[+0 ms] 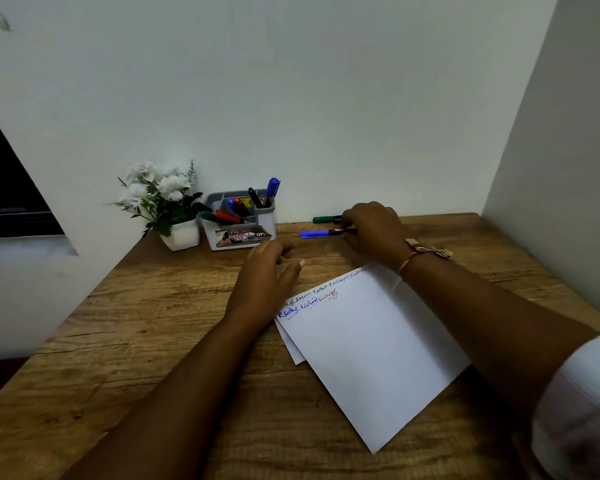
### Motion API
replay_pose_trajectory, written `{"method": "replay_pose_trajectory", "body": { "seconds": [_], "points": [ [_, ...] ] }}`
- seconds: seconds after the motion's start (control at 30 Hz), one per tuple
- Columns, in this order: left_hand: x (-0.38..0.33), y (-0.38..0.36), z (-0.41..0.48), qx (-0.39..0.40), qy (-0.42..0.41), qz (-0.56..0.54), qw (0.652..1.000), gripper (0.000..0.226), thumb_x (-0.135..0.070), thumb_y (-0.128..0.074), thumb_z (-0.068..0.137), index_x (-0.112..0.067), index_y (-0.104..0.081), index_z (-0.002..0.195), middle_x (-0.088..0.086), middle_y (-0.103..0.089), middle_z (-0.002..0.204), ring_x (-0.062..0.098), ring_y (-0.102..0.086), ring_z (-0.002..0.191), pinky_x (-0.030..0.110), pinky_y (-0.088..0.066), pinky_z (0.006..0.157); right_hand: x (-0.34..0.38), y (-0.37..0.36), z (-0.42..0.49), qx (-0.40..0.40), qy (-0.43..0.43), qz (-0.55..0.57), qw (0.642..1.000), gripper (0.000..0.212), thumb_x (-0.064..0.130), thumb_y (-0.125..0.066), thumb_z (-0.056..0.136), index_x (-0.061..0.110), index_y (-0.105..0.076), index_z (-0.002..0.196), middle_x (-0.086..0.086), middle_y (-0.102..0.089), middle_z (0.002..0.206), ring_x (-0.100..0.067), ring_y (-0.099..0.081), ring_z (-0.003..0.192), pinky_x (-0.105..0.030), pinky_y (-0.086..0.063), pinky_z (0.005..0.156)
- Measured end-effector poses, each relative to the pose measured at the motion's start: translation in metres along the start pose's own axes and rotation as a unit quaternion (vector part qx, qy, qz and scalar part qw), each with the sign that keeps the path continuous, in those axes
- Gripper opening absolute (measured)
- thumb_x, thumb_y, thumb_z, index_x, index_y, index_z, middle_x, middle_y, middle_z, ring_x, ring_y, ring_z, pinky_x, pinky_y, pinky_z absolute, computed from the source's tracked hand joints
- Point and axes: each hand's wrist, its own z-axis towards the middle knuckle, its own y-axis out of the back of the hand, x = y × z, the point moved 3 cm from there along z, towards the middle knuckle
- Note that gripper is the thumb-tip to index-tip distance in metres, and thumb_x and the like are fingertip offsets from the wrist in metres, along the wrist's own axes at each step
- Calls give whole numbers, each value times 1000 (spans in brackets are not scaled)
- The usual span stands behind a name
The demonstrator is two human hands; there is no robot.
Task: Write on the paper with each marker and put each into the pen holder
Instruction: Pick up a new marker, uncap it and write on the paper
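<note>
A wood-grain tabletop set into a corner of pale, bare walls is seen from above. At its far edge a grey plastic pen holder stands against the wall, already stocked with several markers, and a small white pot of white artificial flowers is placed just to its left. Two overlapping sheets of white paper lie nearer the person, with blue, green and red writing along the upper edge. The left hand is laid at the paper's upper left corner, fingers relaxed and holding nothing. The right hand is reached over a blue-capped marker with a black barrel, which lies on the tabletop to the right of the pen holder and beyond the paper. The grip is closed on the barrel end, fingers curled over it, with the capped end left free. A green marker lies just behind, close to the wall. The step in hand is judged to be the picking up of the blue-capped marker for writing. It would be done well if the barrel were pinched firmly before lifting, the green marker left undisturbed, the cap drawn off by the left hand, and the paper then steadied at its corner so that the sheets are not shifted under the nib.
</note>
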Motion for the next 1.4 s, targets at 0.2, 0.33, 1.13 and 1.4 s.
{"method": "replay_pose_trajectory", "body": {
  "seconds": [0.2,0.33,1.13,1.4],
  "points": [
    [-12,10,-1,-51,-15,-41,998,53,-36,-69,89,-32,-46,136,-14,-49,117,0,-52,100,16,-42,80,37,45,-55,-68,60,122,988,14,19,-67,91,18,-69,105,-3,-71,101,-26,-65,94,-32,-42,73],
    [-24,12,-4,-39,-73,-21,996,18,-19,-62,93,-27,-66,109,-10,-61,100,6,-57,89,9,-37,71,43,54,-87,-76,74,142,984,17,18,-65,91,16,-68,107,-3,-71,102,-23,-64,93,-36,-49,77],
    [-42,1,-14,47,-112,-78,990,19,-23,-74,85,-34,-70,99,-26,-66,91,-5,-60,91,8,-43,75,32,37,-100,-9,132,237,962,25,15,-67,96,20,-76,119,5,-77,98,-5,-63,83,-26,-45,70],
    [-37,4,-15,53,-64,-103,991,20,-22,-74,85,-29,-73,103,-14,-71,96,3,-63,94,34,-53,83,35,35,-98,12,107,236,966,23,22,-64,97,23,-77,116,13,-62,75,-5,-52,67,-21,-34,58]
  ]
}}
